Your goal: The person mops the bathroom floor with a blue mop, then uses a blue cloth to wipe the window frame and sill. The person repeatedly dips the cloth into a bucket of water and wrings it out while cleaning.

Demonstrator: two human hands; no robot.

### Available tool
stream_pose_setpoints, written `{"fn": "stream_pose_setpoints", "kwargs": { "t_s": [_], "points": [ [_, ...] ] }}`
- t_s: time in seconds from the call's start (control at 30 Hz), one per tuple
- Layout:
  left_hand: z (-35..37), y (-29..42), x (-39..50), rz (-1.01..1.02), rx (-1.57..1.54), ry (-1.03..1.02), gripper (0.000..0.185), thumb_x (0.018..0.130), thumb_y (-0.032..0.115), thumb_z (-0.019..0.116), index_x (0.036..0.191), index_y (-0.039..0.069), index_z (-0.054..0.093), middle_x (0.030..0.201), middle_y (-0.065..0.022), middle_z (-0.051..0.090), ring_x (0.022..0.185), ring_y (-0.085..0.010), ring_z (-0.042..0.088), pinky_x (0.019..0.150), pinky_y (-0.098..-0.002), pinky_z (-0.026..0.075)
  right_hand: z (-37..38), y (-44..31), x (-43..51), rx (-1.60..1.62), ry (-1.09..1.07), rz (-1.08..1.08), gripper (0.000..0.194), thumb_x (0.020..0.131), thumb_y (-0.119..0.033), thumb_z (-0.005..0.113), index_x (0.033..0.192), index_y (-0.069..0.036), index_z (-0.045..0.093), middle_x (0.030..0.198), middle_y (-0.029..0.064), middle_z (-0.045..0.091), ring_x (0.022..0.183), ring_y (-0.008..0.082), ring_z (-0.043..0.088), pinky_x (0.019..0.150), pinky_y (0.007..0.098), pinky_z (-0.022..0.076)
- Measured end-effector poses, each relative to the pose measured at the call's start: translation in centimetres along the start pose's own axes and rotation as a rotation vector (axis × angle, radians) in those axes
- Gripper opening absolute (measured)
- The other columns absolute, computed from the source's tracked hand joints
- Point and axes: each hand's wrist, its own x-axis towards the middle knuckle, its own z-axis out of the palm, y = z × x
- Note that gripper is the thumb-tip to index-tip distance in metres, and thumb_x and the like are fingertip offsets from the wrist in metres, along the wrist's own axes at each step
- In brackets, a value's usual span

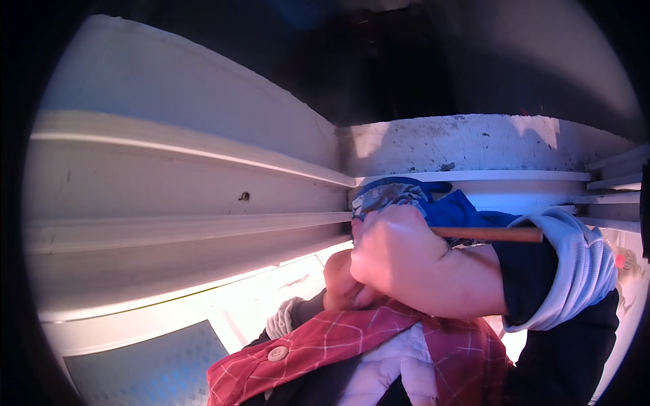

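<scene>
My right hand [393,248] is closed in a fist in front of my chest. A thin wooden stick [487,234] comes out of this fist and runs to the right, across my dark sleeve with its pushed-up pale cuff [574,274]. Just under the right fist, partly covered by it, is my left hand [343,284] with curled fingers. Whatever the left hand may hold is hidden. Bunched blue cloth [457,209] lies beyond my hands, next to a patterned cloth piece [388,198]. A red checked garment [325,337] with a button hangs below my hands.
A pale ledged wall [193,172] with a small dark hole [245,196] runs along the left. Ahead stands a scuffed white panel [457,144]. Narrow slats [612,198] are at the right, above a red-capped bottle [625,260]. A grey-blue panel [147,365] lies lower left.
</scene>
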Motion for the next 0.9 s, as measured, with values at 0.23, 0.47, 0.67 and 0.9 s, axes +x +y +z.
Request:
{"fn": "stream_pose_setpoints", "kwargs": {
  "t_s": [0.23, 0.47, 0.67, 0.9],
  "points": [
    [1.0, 0.4, -0.6, 0.013, -0.015, -0.025, 0.007, 0.073, 0.004, 0.067, 0.073, 0.002, 0.06, 0.059, -0.0107, 0.056, 0.049, -0.0263, 0.055, 0.045, -0.0327, 0.041, -1.3, 0.3, -2.8, 0.041, 0.009, 0.177, 0.042, 0.077, -0.019, 0.064, 0.114, 0.001, 0.062, 0.08, 0.0114, 0.065, 0.074, 0.0224, 0.065, 0.056, 0.0323, 0.0504],
    [-0.3, -0.7, -1.1, 0.027, 0.033, -0.132, 0.011, 0.074, 0.007, 0.07, 0.076, 0.003, 0.06, 0.064, -0.0143, 0.059, 0.055, -0.0312, 0.058, 0.05, -0.0367, 0.044, 0.6, -0.3, -3.0, 0.082, 0.31, 0.301, 0.037, 0.076, -0.017, 0.063, 0.111, -0.005, 0.065, 0.073, 0.0115, 0.061, 0.061, 0.0208, 0.062, 0.048, 0.028, 0.0453],
    [-0.2, -1.4, -0.9, -0.116, -0.237, -0.178, 0.015, 0.075, 0.006, 0.07, 0.087, 0.001, 0.063, 0.077, -0.0103, 0.066, 0.069, -0.0232, 0.066, 0.061, -0.032, 0.049, 2.4, -1.4, -0.8, 0.113, 0.435, 0.316, 0.034, 0.076, -0.017, 0.062, 0.107, -0.006, 0.067, 0.071, 0.0103, 0.061, 0.061, 0.0209, 0.063, 0.049, 0.0287, 0.0481],
    [1.4, -0.6, 0.1, -0.037, -0.065, -0.161, 0.009, 0.076, 0.001, 0.065, 0.085, 0.003, 0.066, 0.067, -0.011, 0.063, 0.06, -0.0237, 0.064, 0.054, -0.0324, 0.046, -2.3, 4.3, -2.6, 0.143, -0.044, -0.085, 0.016, 0.079, -0.015, 0.063, 0.089, -0.003, 0.068, 0.065, 0.009, 0.066, 0.063, 0.0198, 0.067, 0.051, 0.0306, 0.0518]
  ]
}}
